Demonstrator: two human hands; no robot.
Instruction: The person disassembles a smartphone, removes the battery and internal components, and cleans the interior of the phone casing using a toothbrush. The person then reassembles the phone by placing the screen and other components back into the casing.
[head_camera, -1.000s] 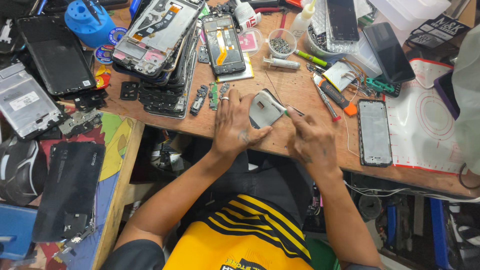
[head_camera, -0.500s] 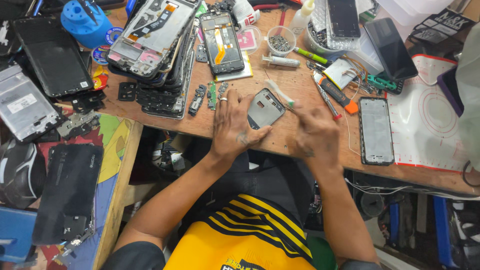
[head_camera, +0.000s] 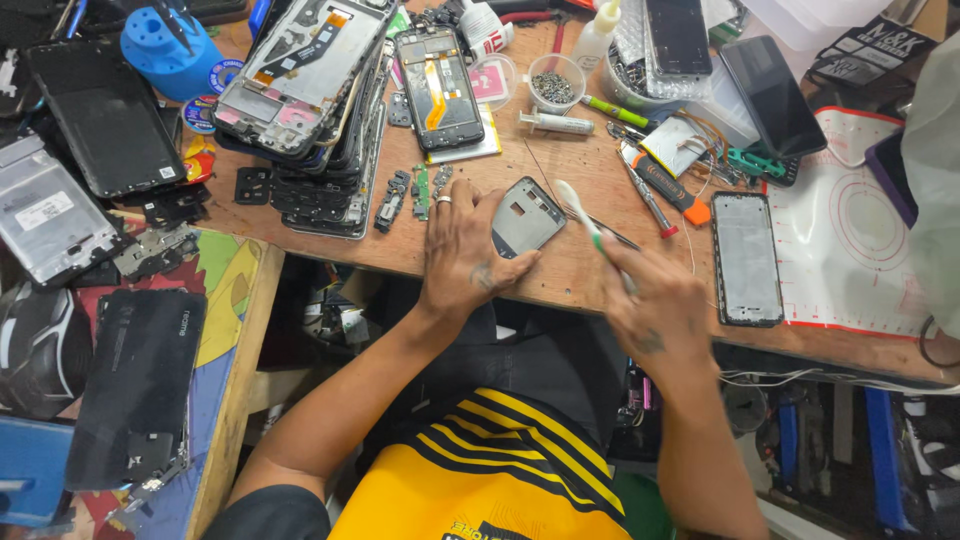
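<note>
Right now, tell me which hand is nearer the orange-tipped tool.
Right. The right hand lies just below-left of the orange-tipped tool; the left hand is farther left, on the grey frame.

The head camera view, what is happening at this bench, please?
A person sits at a cluttered wooden workbench. The left hand presses a small grey phone frame piece flat on the wood. The right hand holds a toothbrush, its bristle end by the frame's upper right edge. A stack of opened phones lies further back on the left, and a bare phone frame lies right of the hands.
</note>
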